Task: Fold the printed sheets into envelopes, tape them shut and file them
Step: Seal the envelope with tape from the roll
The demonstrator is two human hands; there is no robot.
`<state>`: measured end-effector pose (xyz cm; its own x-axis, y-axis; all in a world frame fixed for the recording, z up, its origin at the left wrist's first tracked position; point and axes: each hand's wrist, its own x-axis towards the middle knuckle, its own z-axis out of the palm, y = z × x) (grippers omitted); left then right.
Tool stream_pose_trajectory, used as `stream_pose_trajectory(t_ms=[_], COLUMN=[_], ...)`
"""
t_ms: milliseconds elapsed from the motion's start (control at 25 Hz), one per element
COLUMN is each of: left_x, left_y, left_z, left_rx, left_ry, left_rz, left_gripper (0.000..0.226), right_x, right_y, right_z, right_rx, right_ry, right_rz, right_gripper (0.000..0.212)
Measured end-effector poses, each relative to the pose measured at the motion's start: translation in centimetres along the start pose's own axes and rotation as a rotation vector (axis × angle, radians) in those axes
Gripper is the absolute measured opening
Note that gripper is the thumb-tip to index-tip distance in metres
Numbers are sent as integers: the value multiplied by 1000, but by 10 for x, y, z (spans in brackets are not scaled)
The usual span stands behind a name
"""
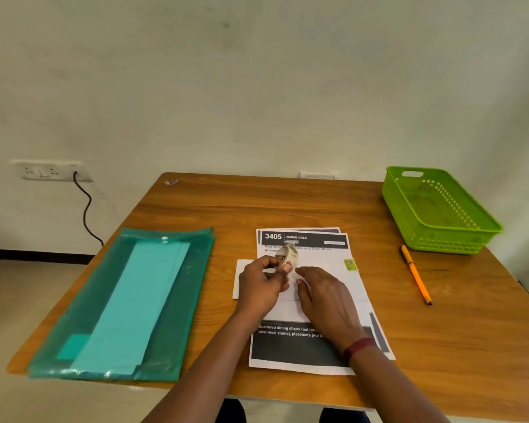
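Two printed sheets (303, 351) lie stacked mid-table; your left hand (258, 288) pinches a tape roll (286, 257) above them, while your right hand (326, 297) rests spread on the folded white paper (242, 268).

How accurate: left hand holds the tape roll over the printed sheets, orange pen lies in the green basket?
Head view: the orange pen lies on the table beside the green basket, not in it. The rest stands.
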<state>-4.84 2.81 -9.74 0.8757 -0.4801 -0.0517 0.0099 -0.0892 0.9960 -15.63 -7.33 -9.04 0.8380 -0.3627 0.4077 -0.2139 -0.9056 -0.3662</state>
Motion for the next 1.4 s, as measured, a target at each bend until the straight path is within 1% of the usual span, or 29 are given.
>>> stream_pose_trajectory(t_ms=[80,200,320,440,600,760,960,1040,1200,1400], left_x=[16,49,81,109,135,147,148,143,109,32], left_y=[7,21,32,33,28,22,15,15,15,-3], left_z=[-11,-30,-42,-46,-46,-47,-47,-49,-51,-39], left_rx=[78,413,655,836,975,983,903,893,845,869], left_ry=[64,188,274,310,346,347,286,286,264,81], left_rz=[34,156,238,255,227,207,207,206,292,439], left_gripper=[12,18,21,23,27,30,39,42,45,29], right_x=[-3,-6,-7,-7,-8,-8,-9,-9,-11,-12], right_y=[-1,1,2,5,10,12,12,10,9,7], right_z=[7,12,15,21,26,30,29,29,28,25], right_rx=[-20,-89,-151,-152,-139,-128,-113,-111,-133,-164], right_ry=[-24,-15,21,24,40,64,74,77,66,57], right_rz=[35,-30,-49,-23,-17,-34,-36,-36,-33,-39], right_gripper=[30,25,25,26,29,29,30,29,28,23])
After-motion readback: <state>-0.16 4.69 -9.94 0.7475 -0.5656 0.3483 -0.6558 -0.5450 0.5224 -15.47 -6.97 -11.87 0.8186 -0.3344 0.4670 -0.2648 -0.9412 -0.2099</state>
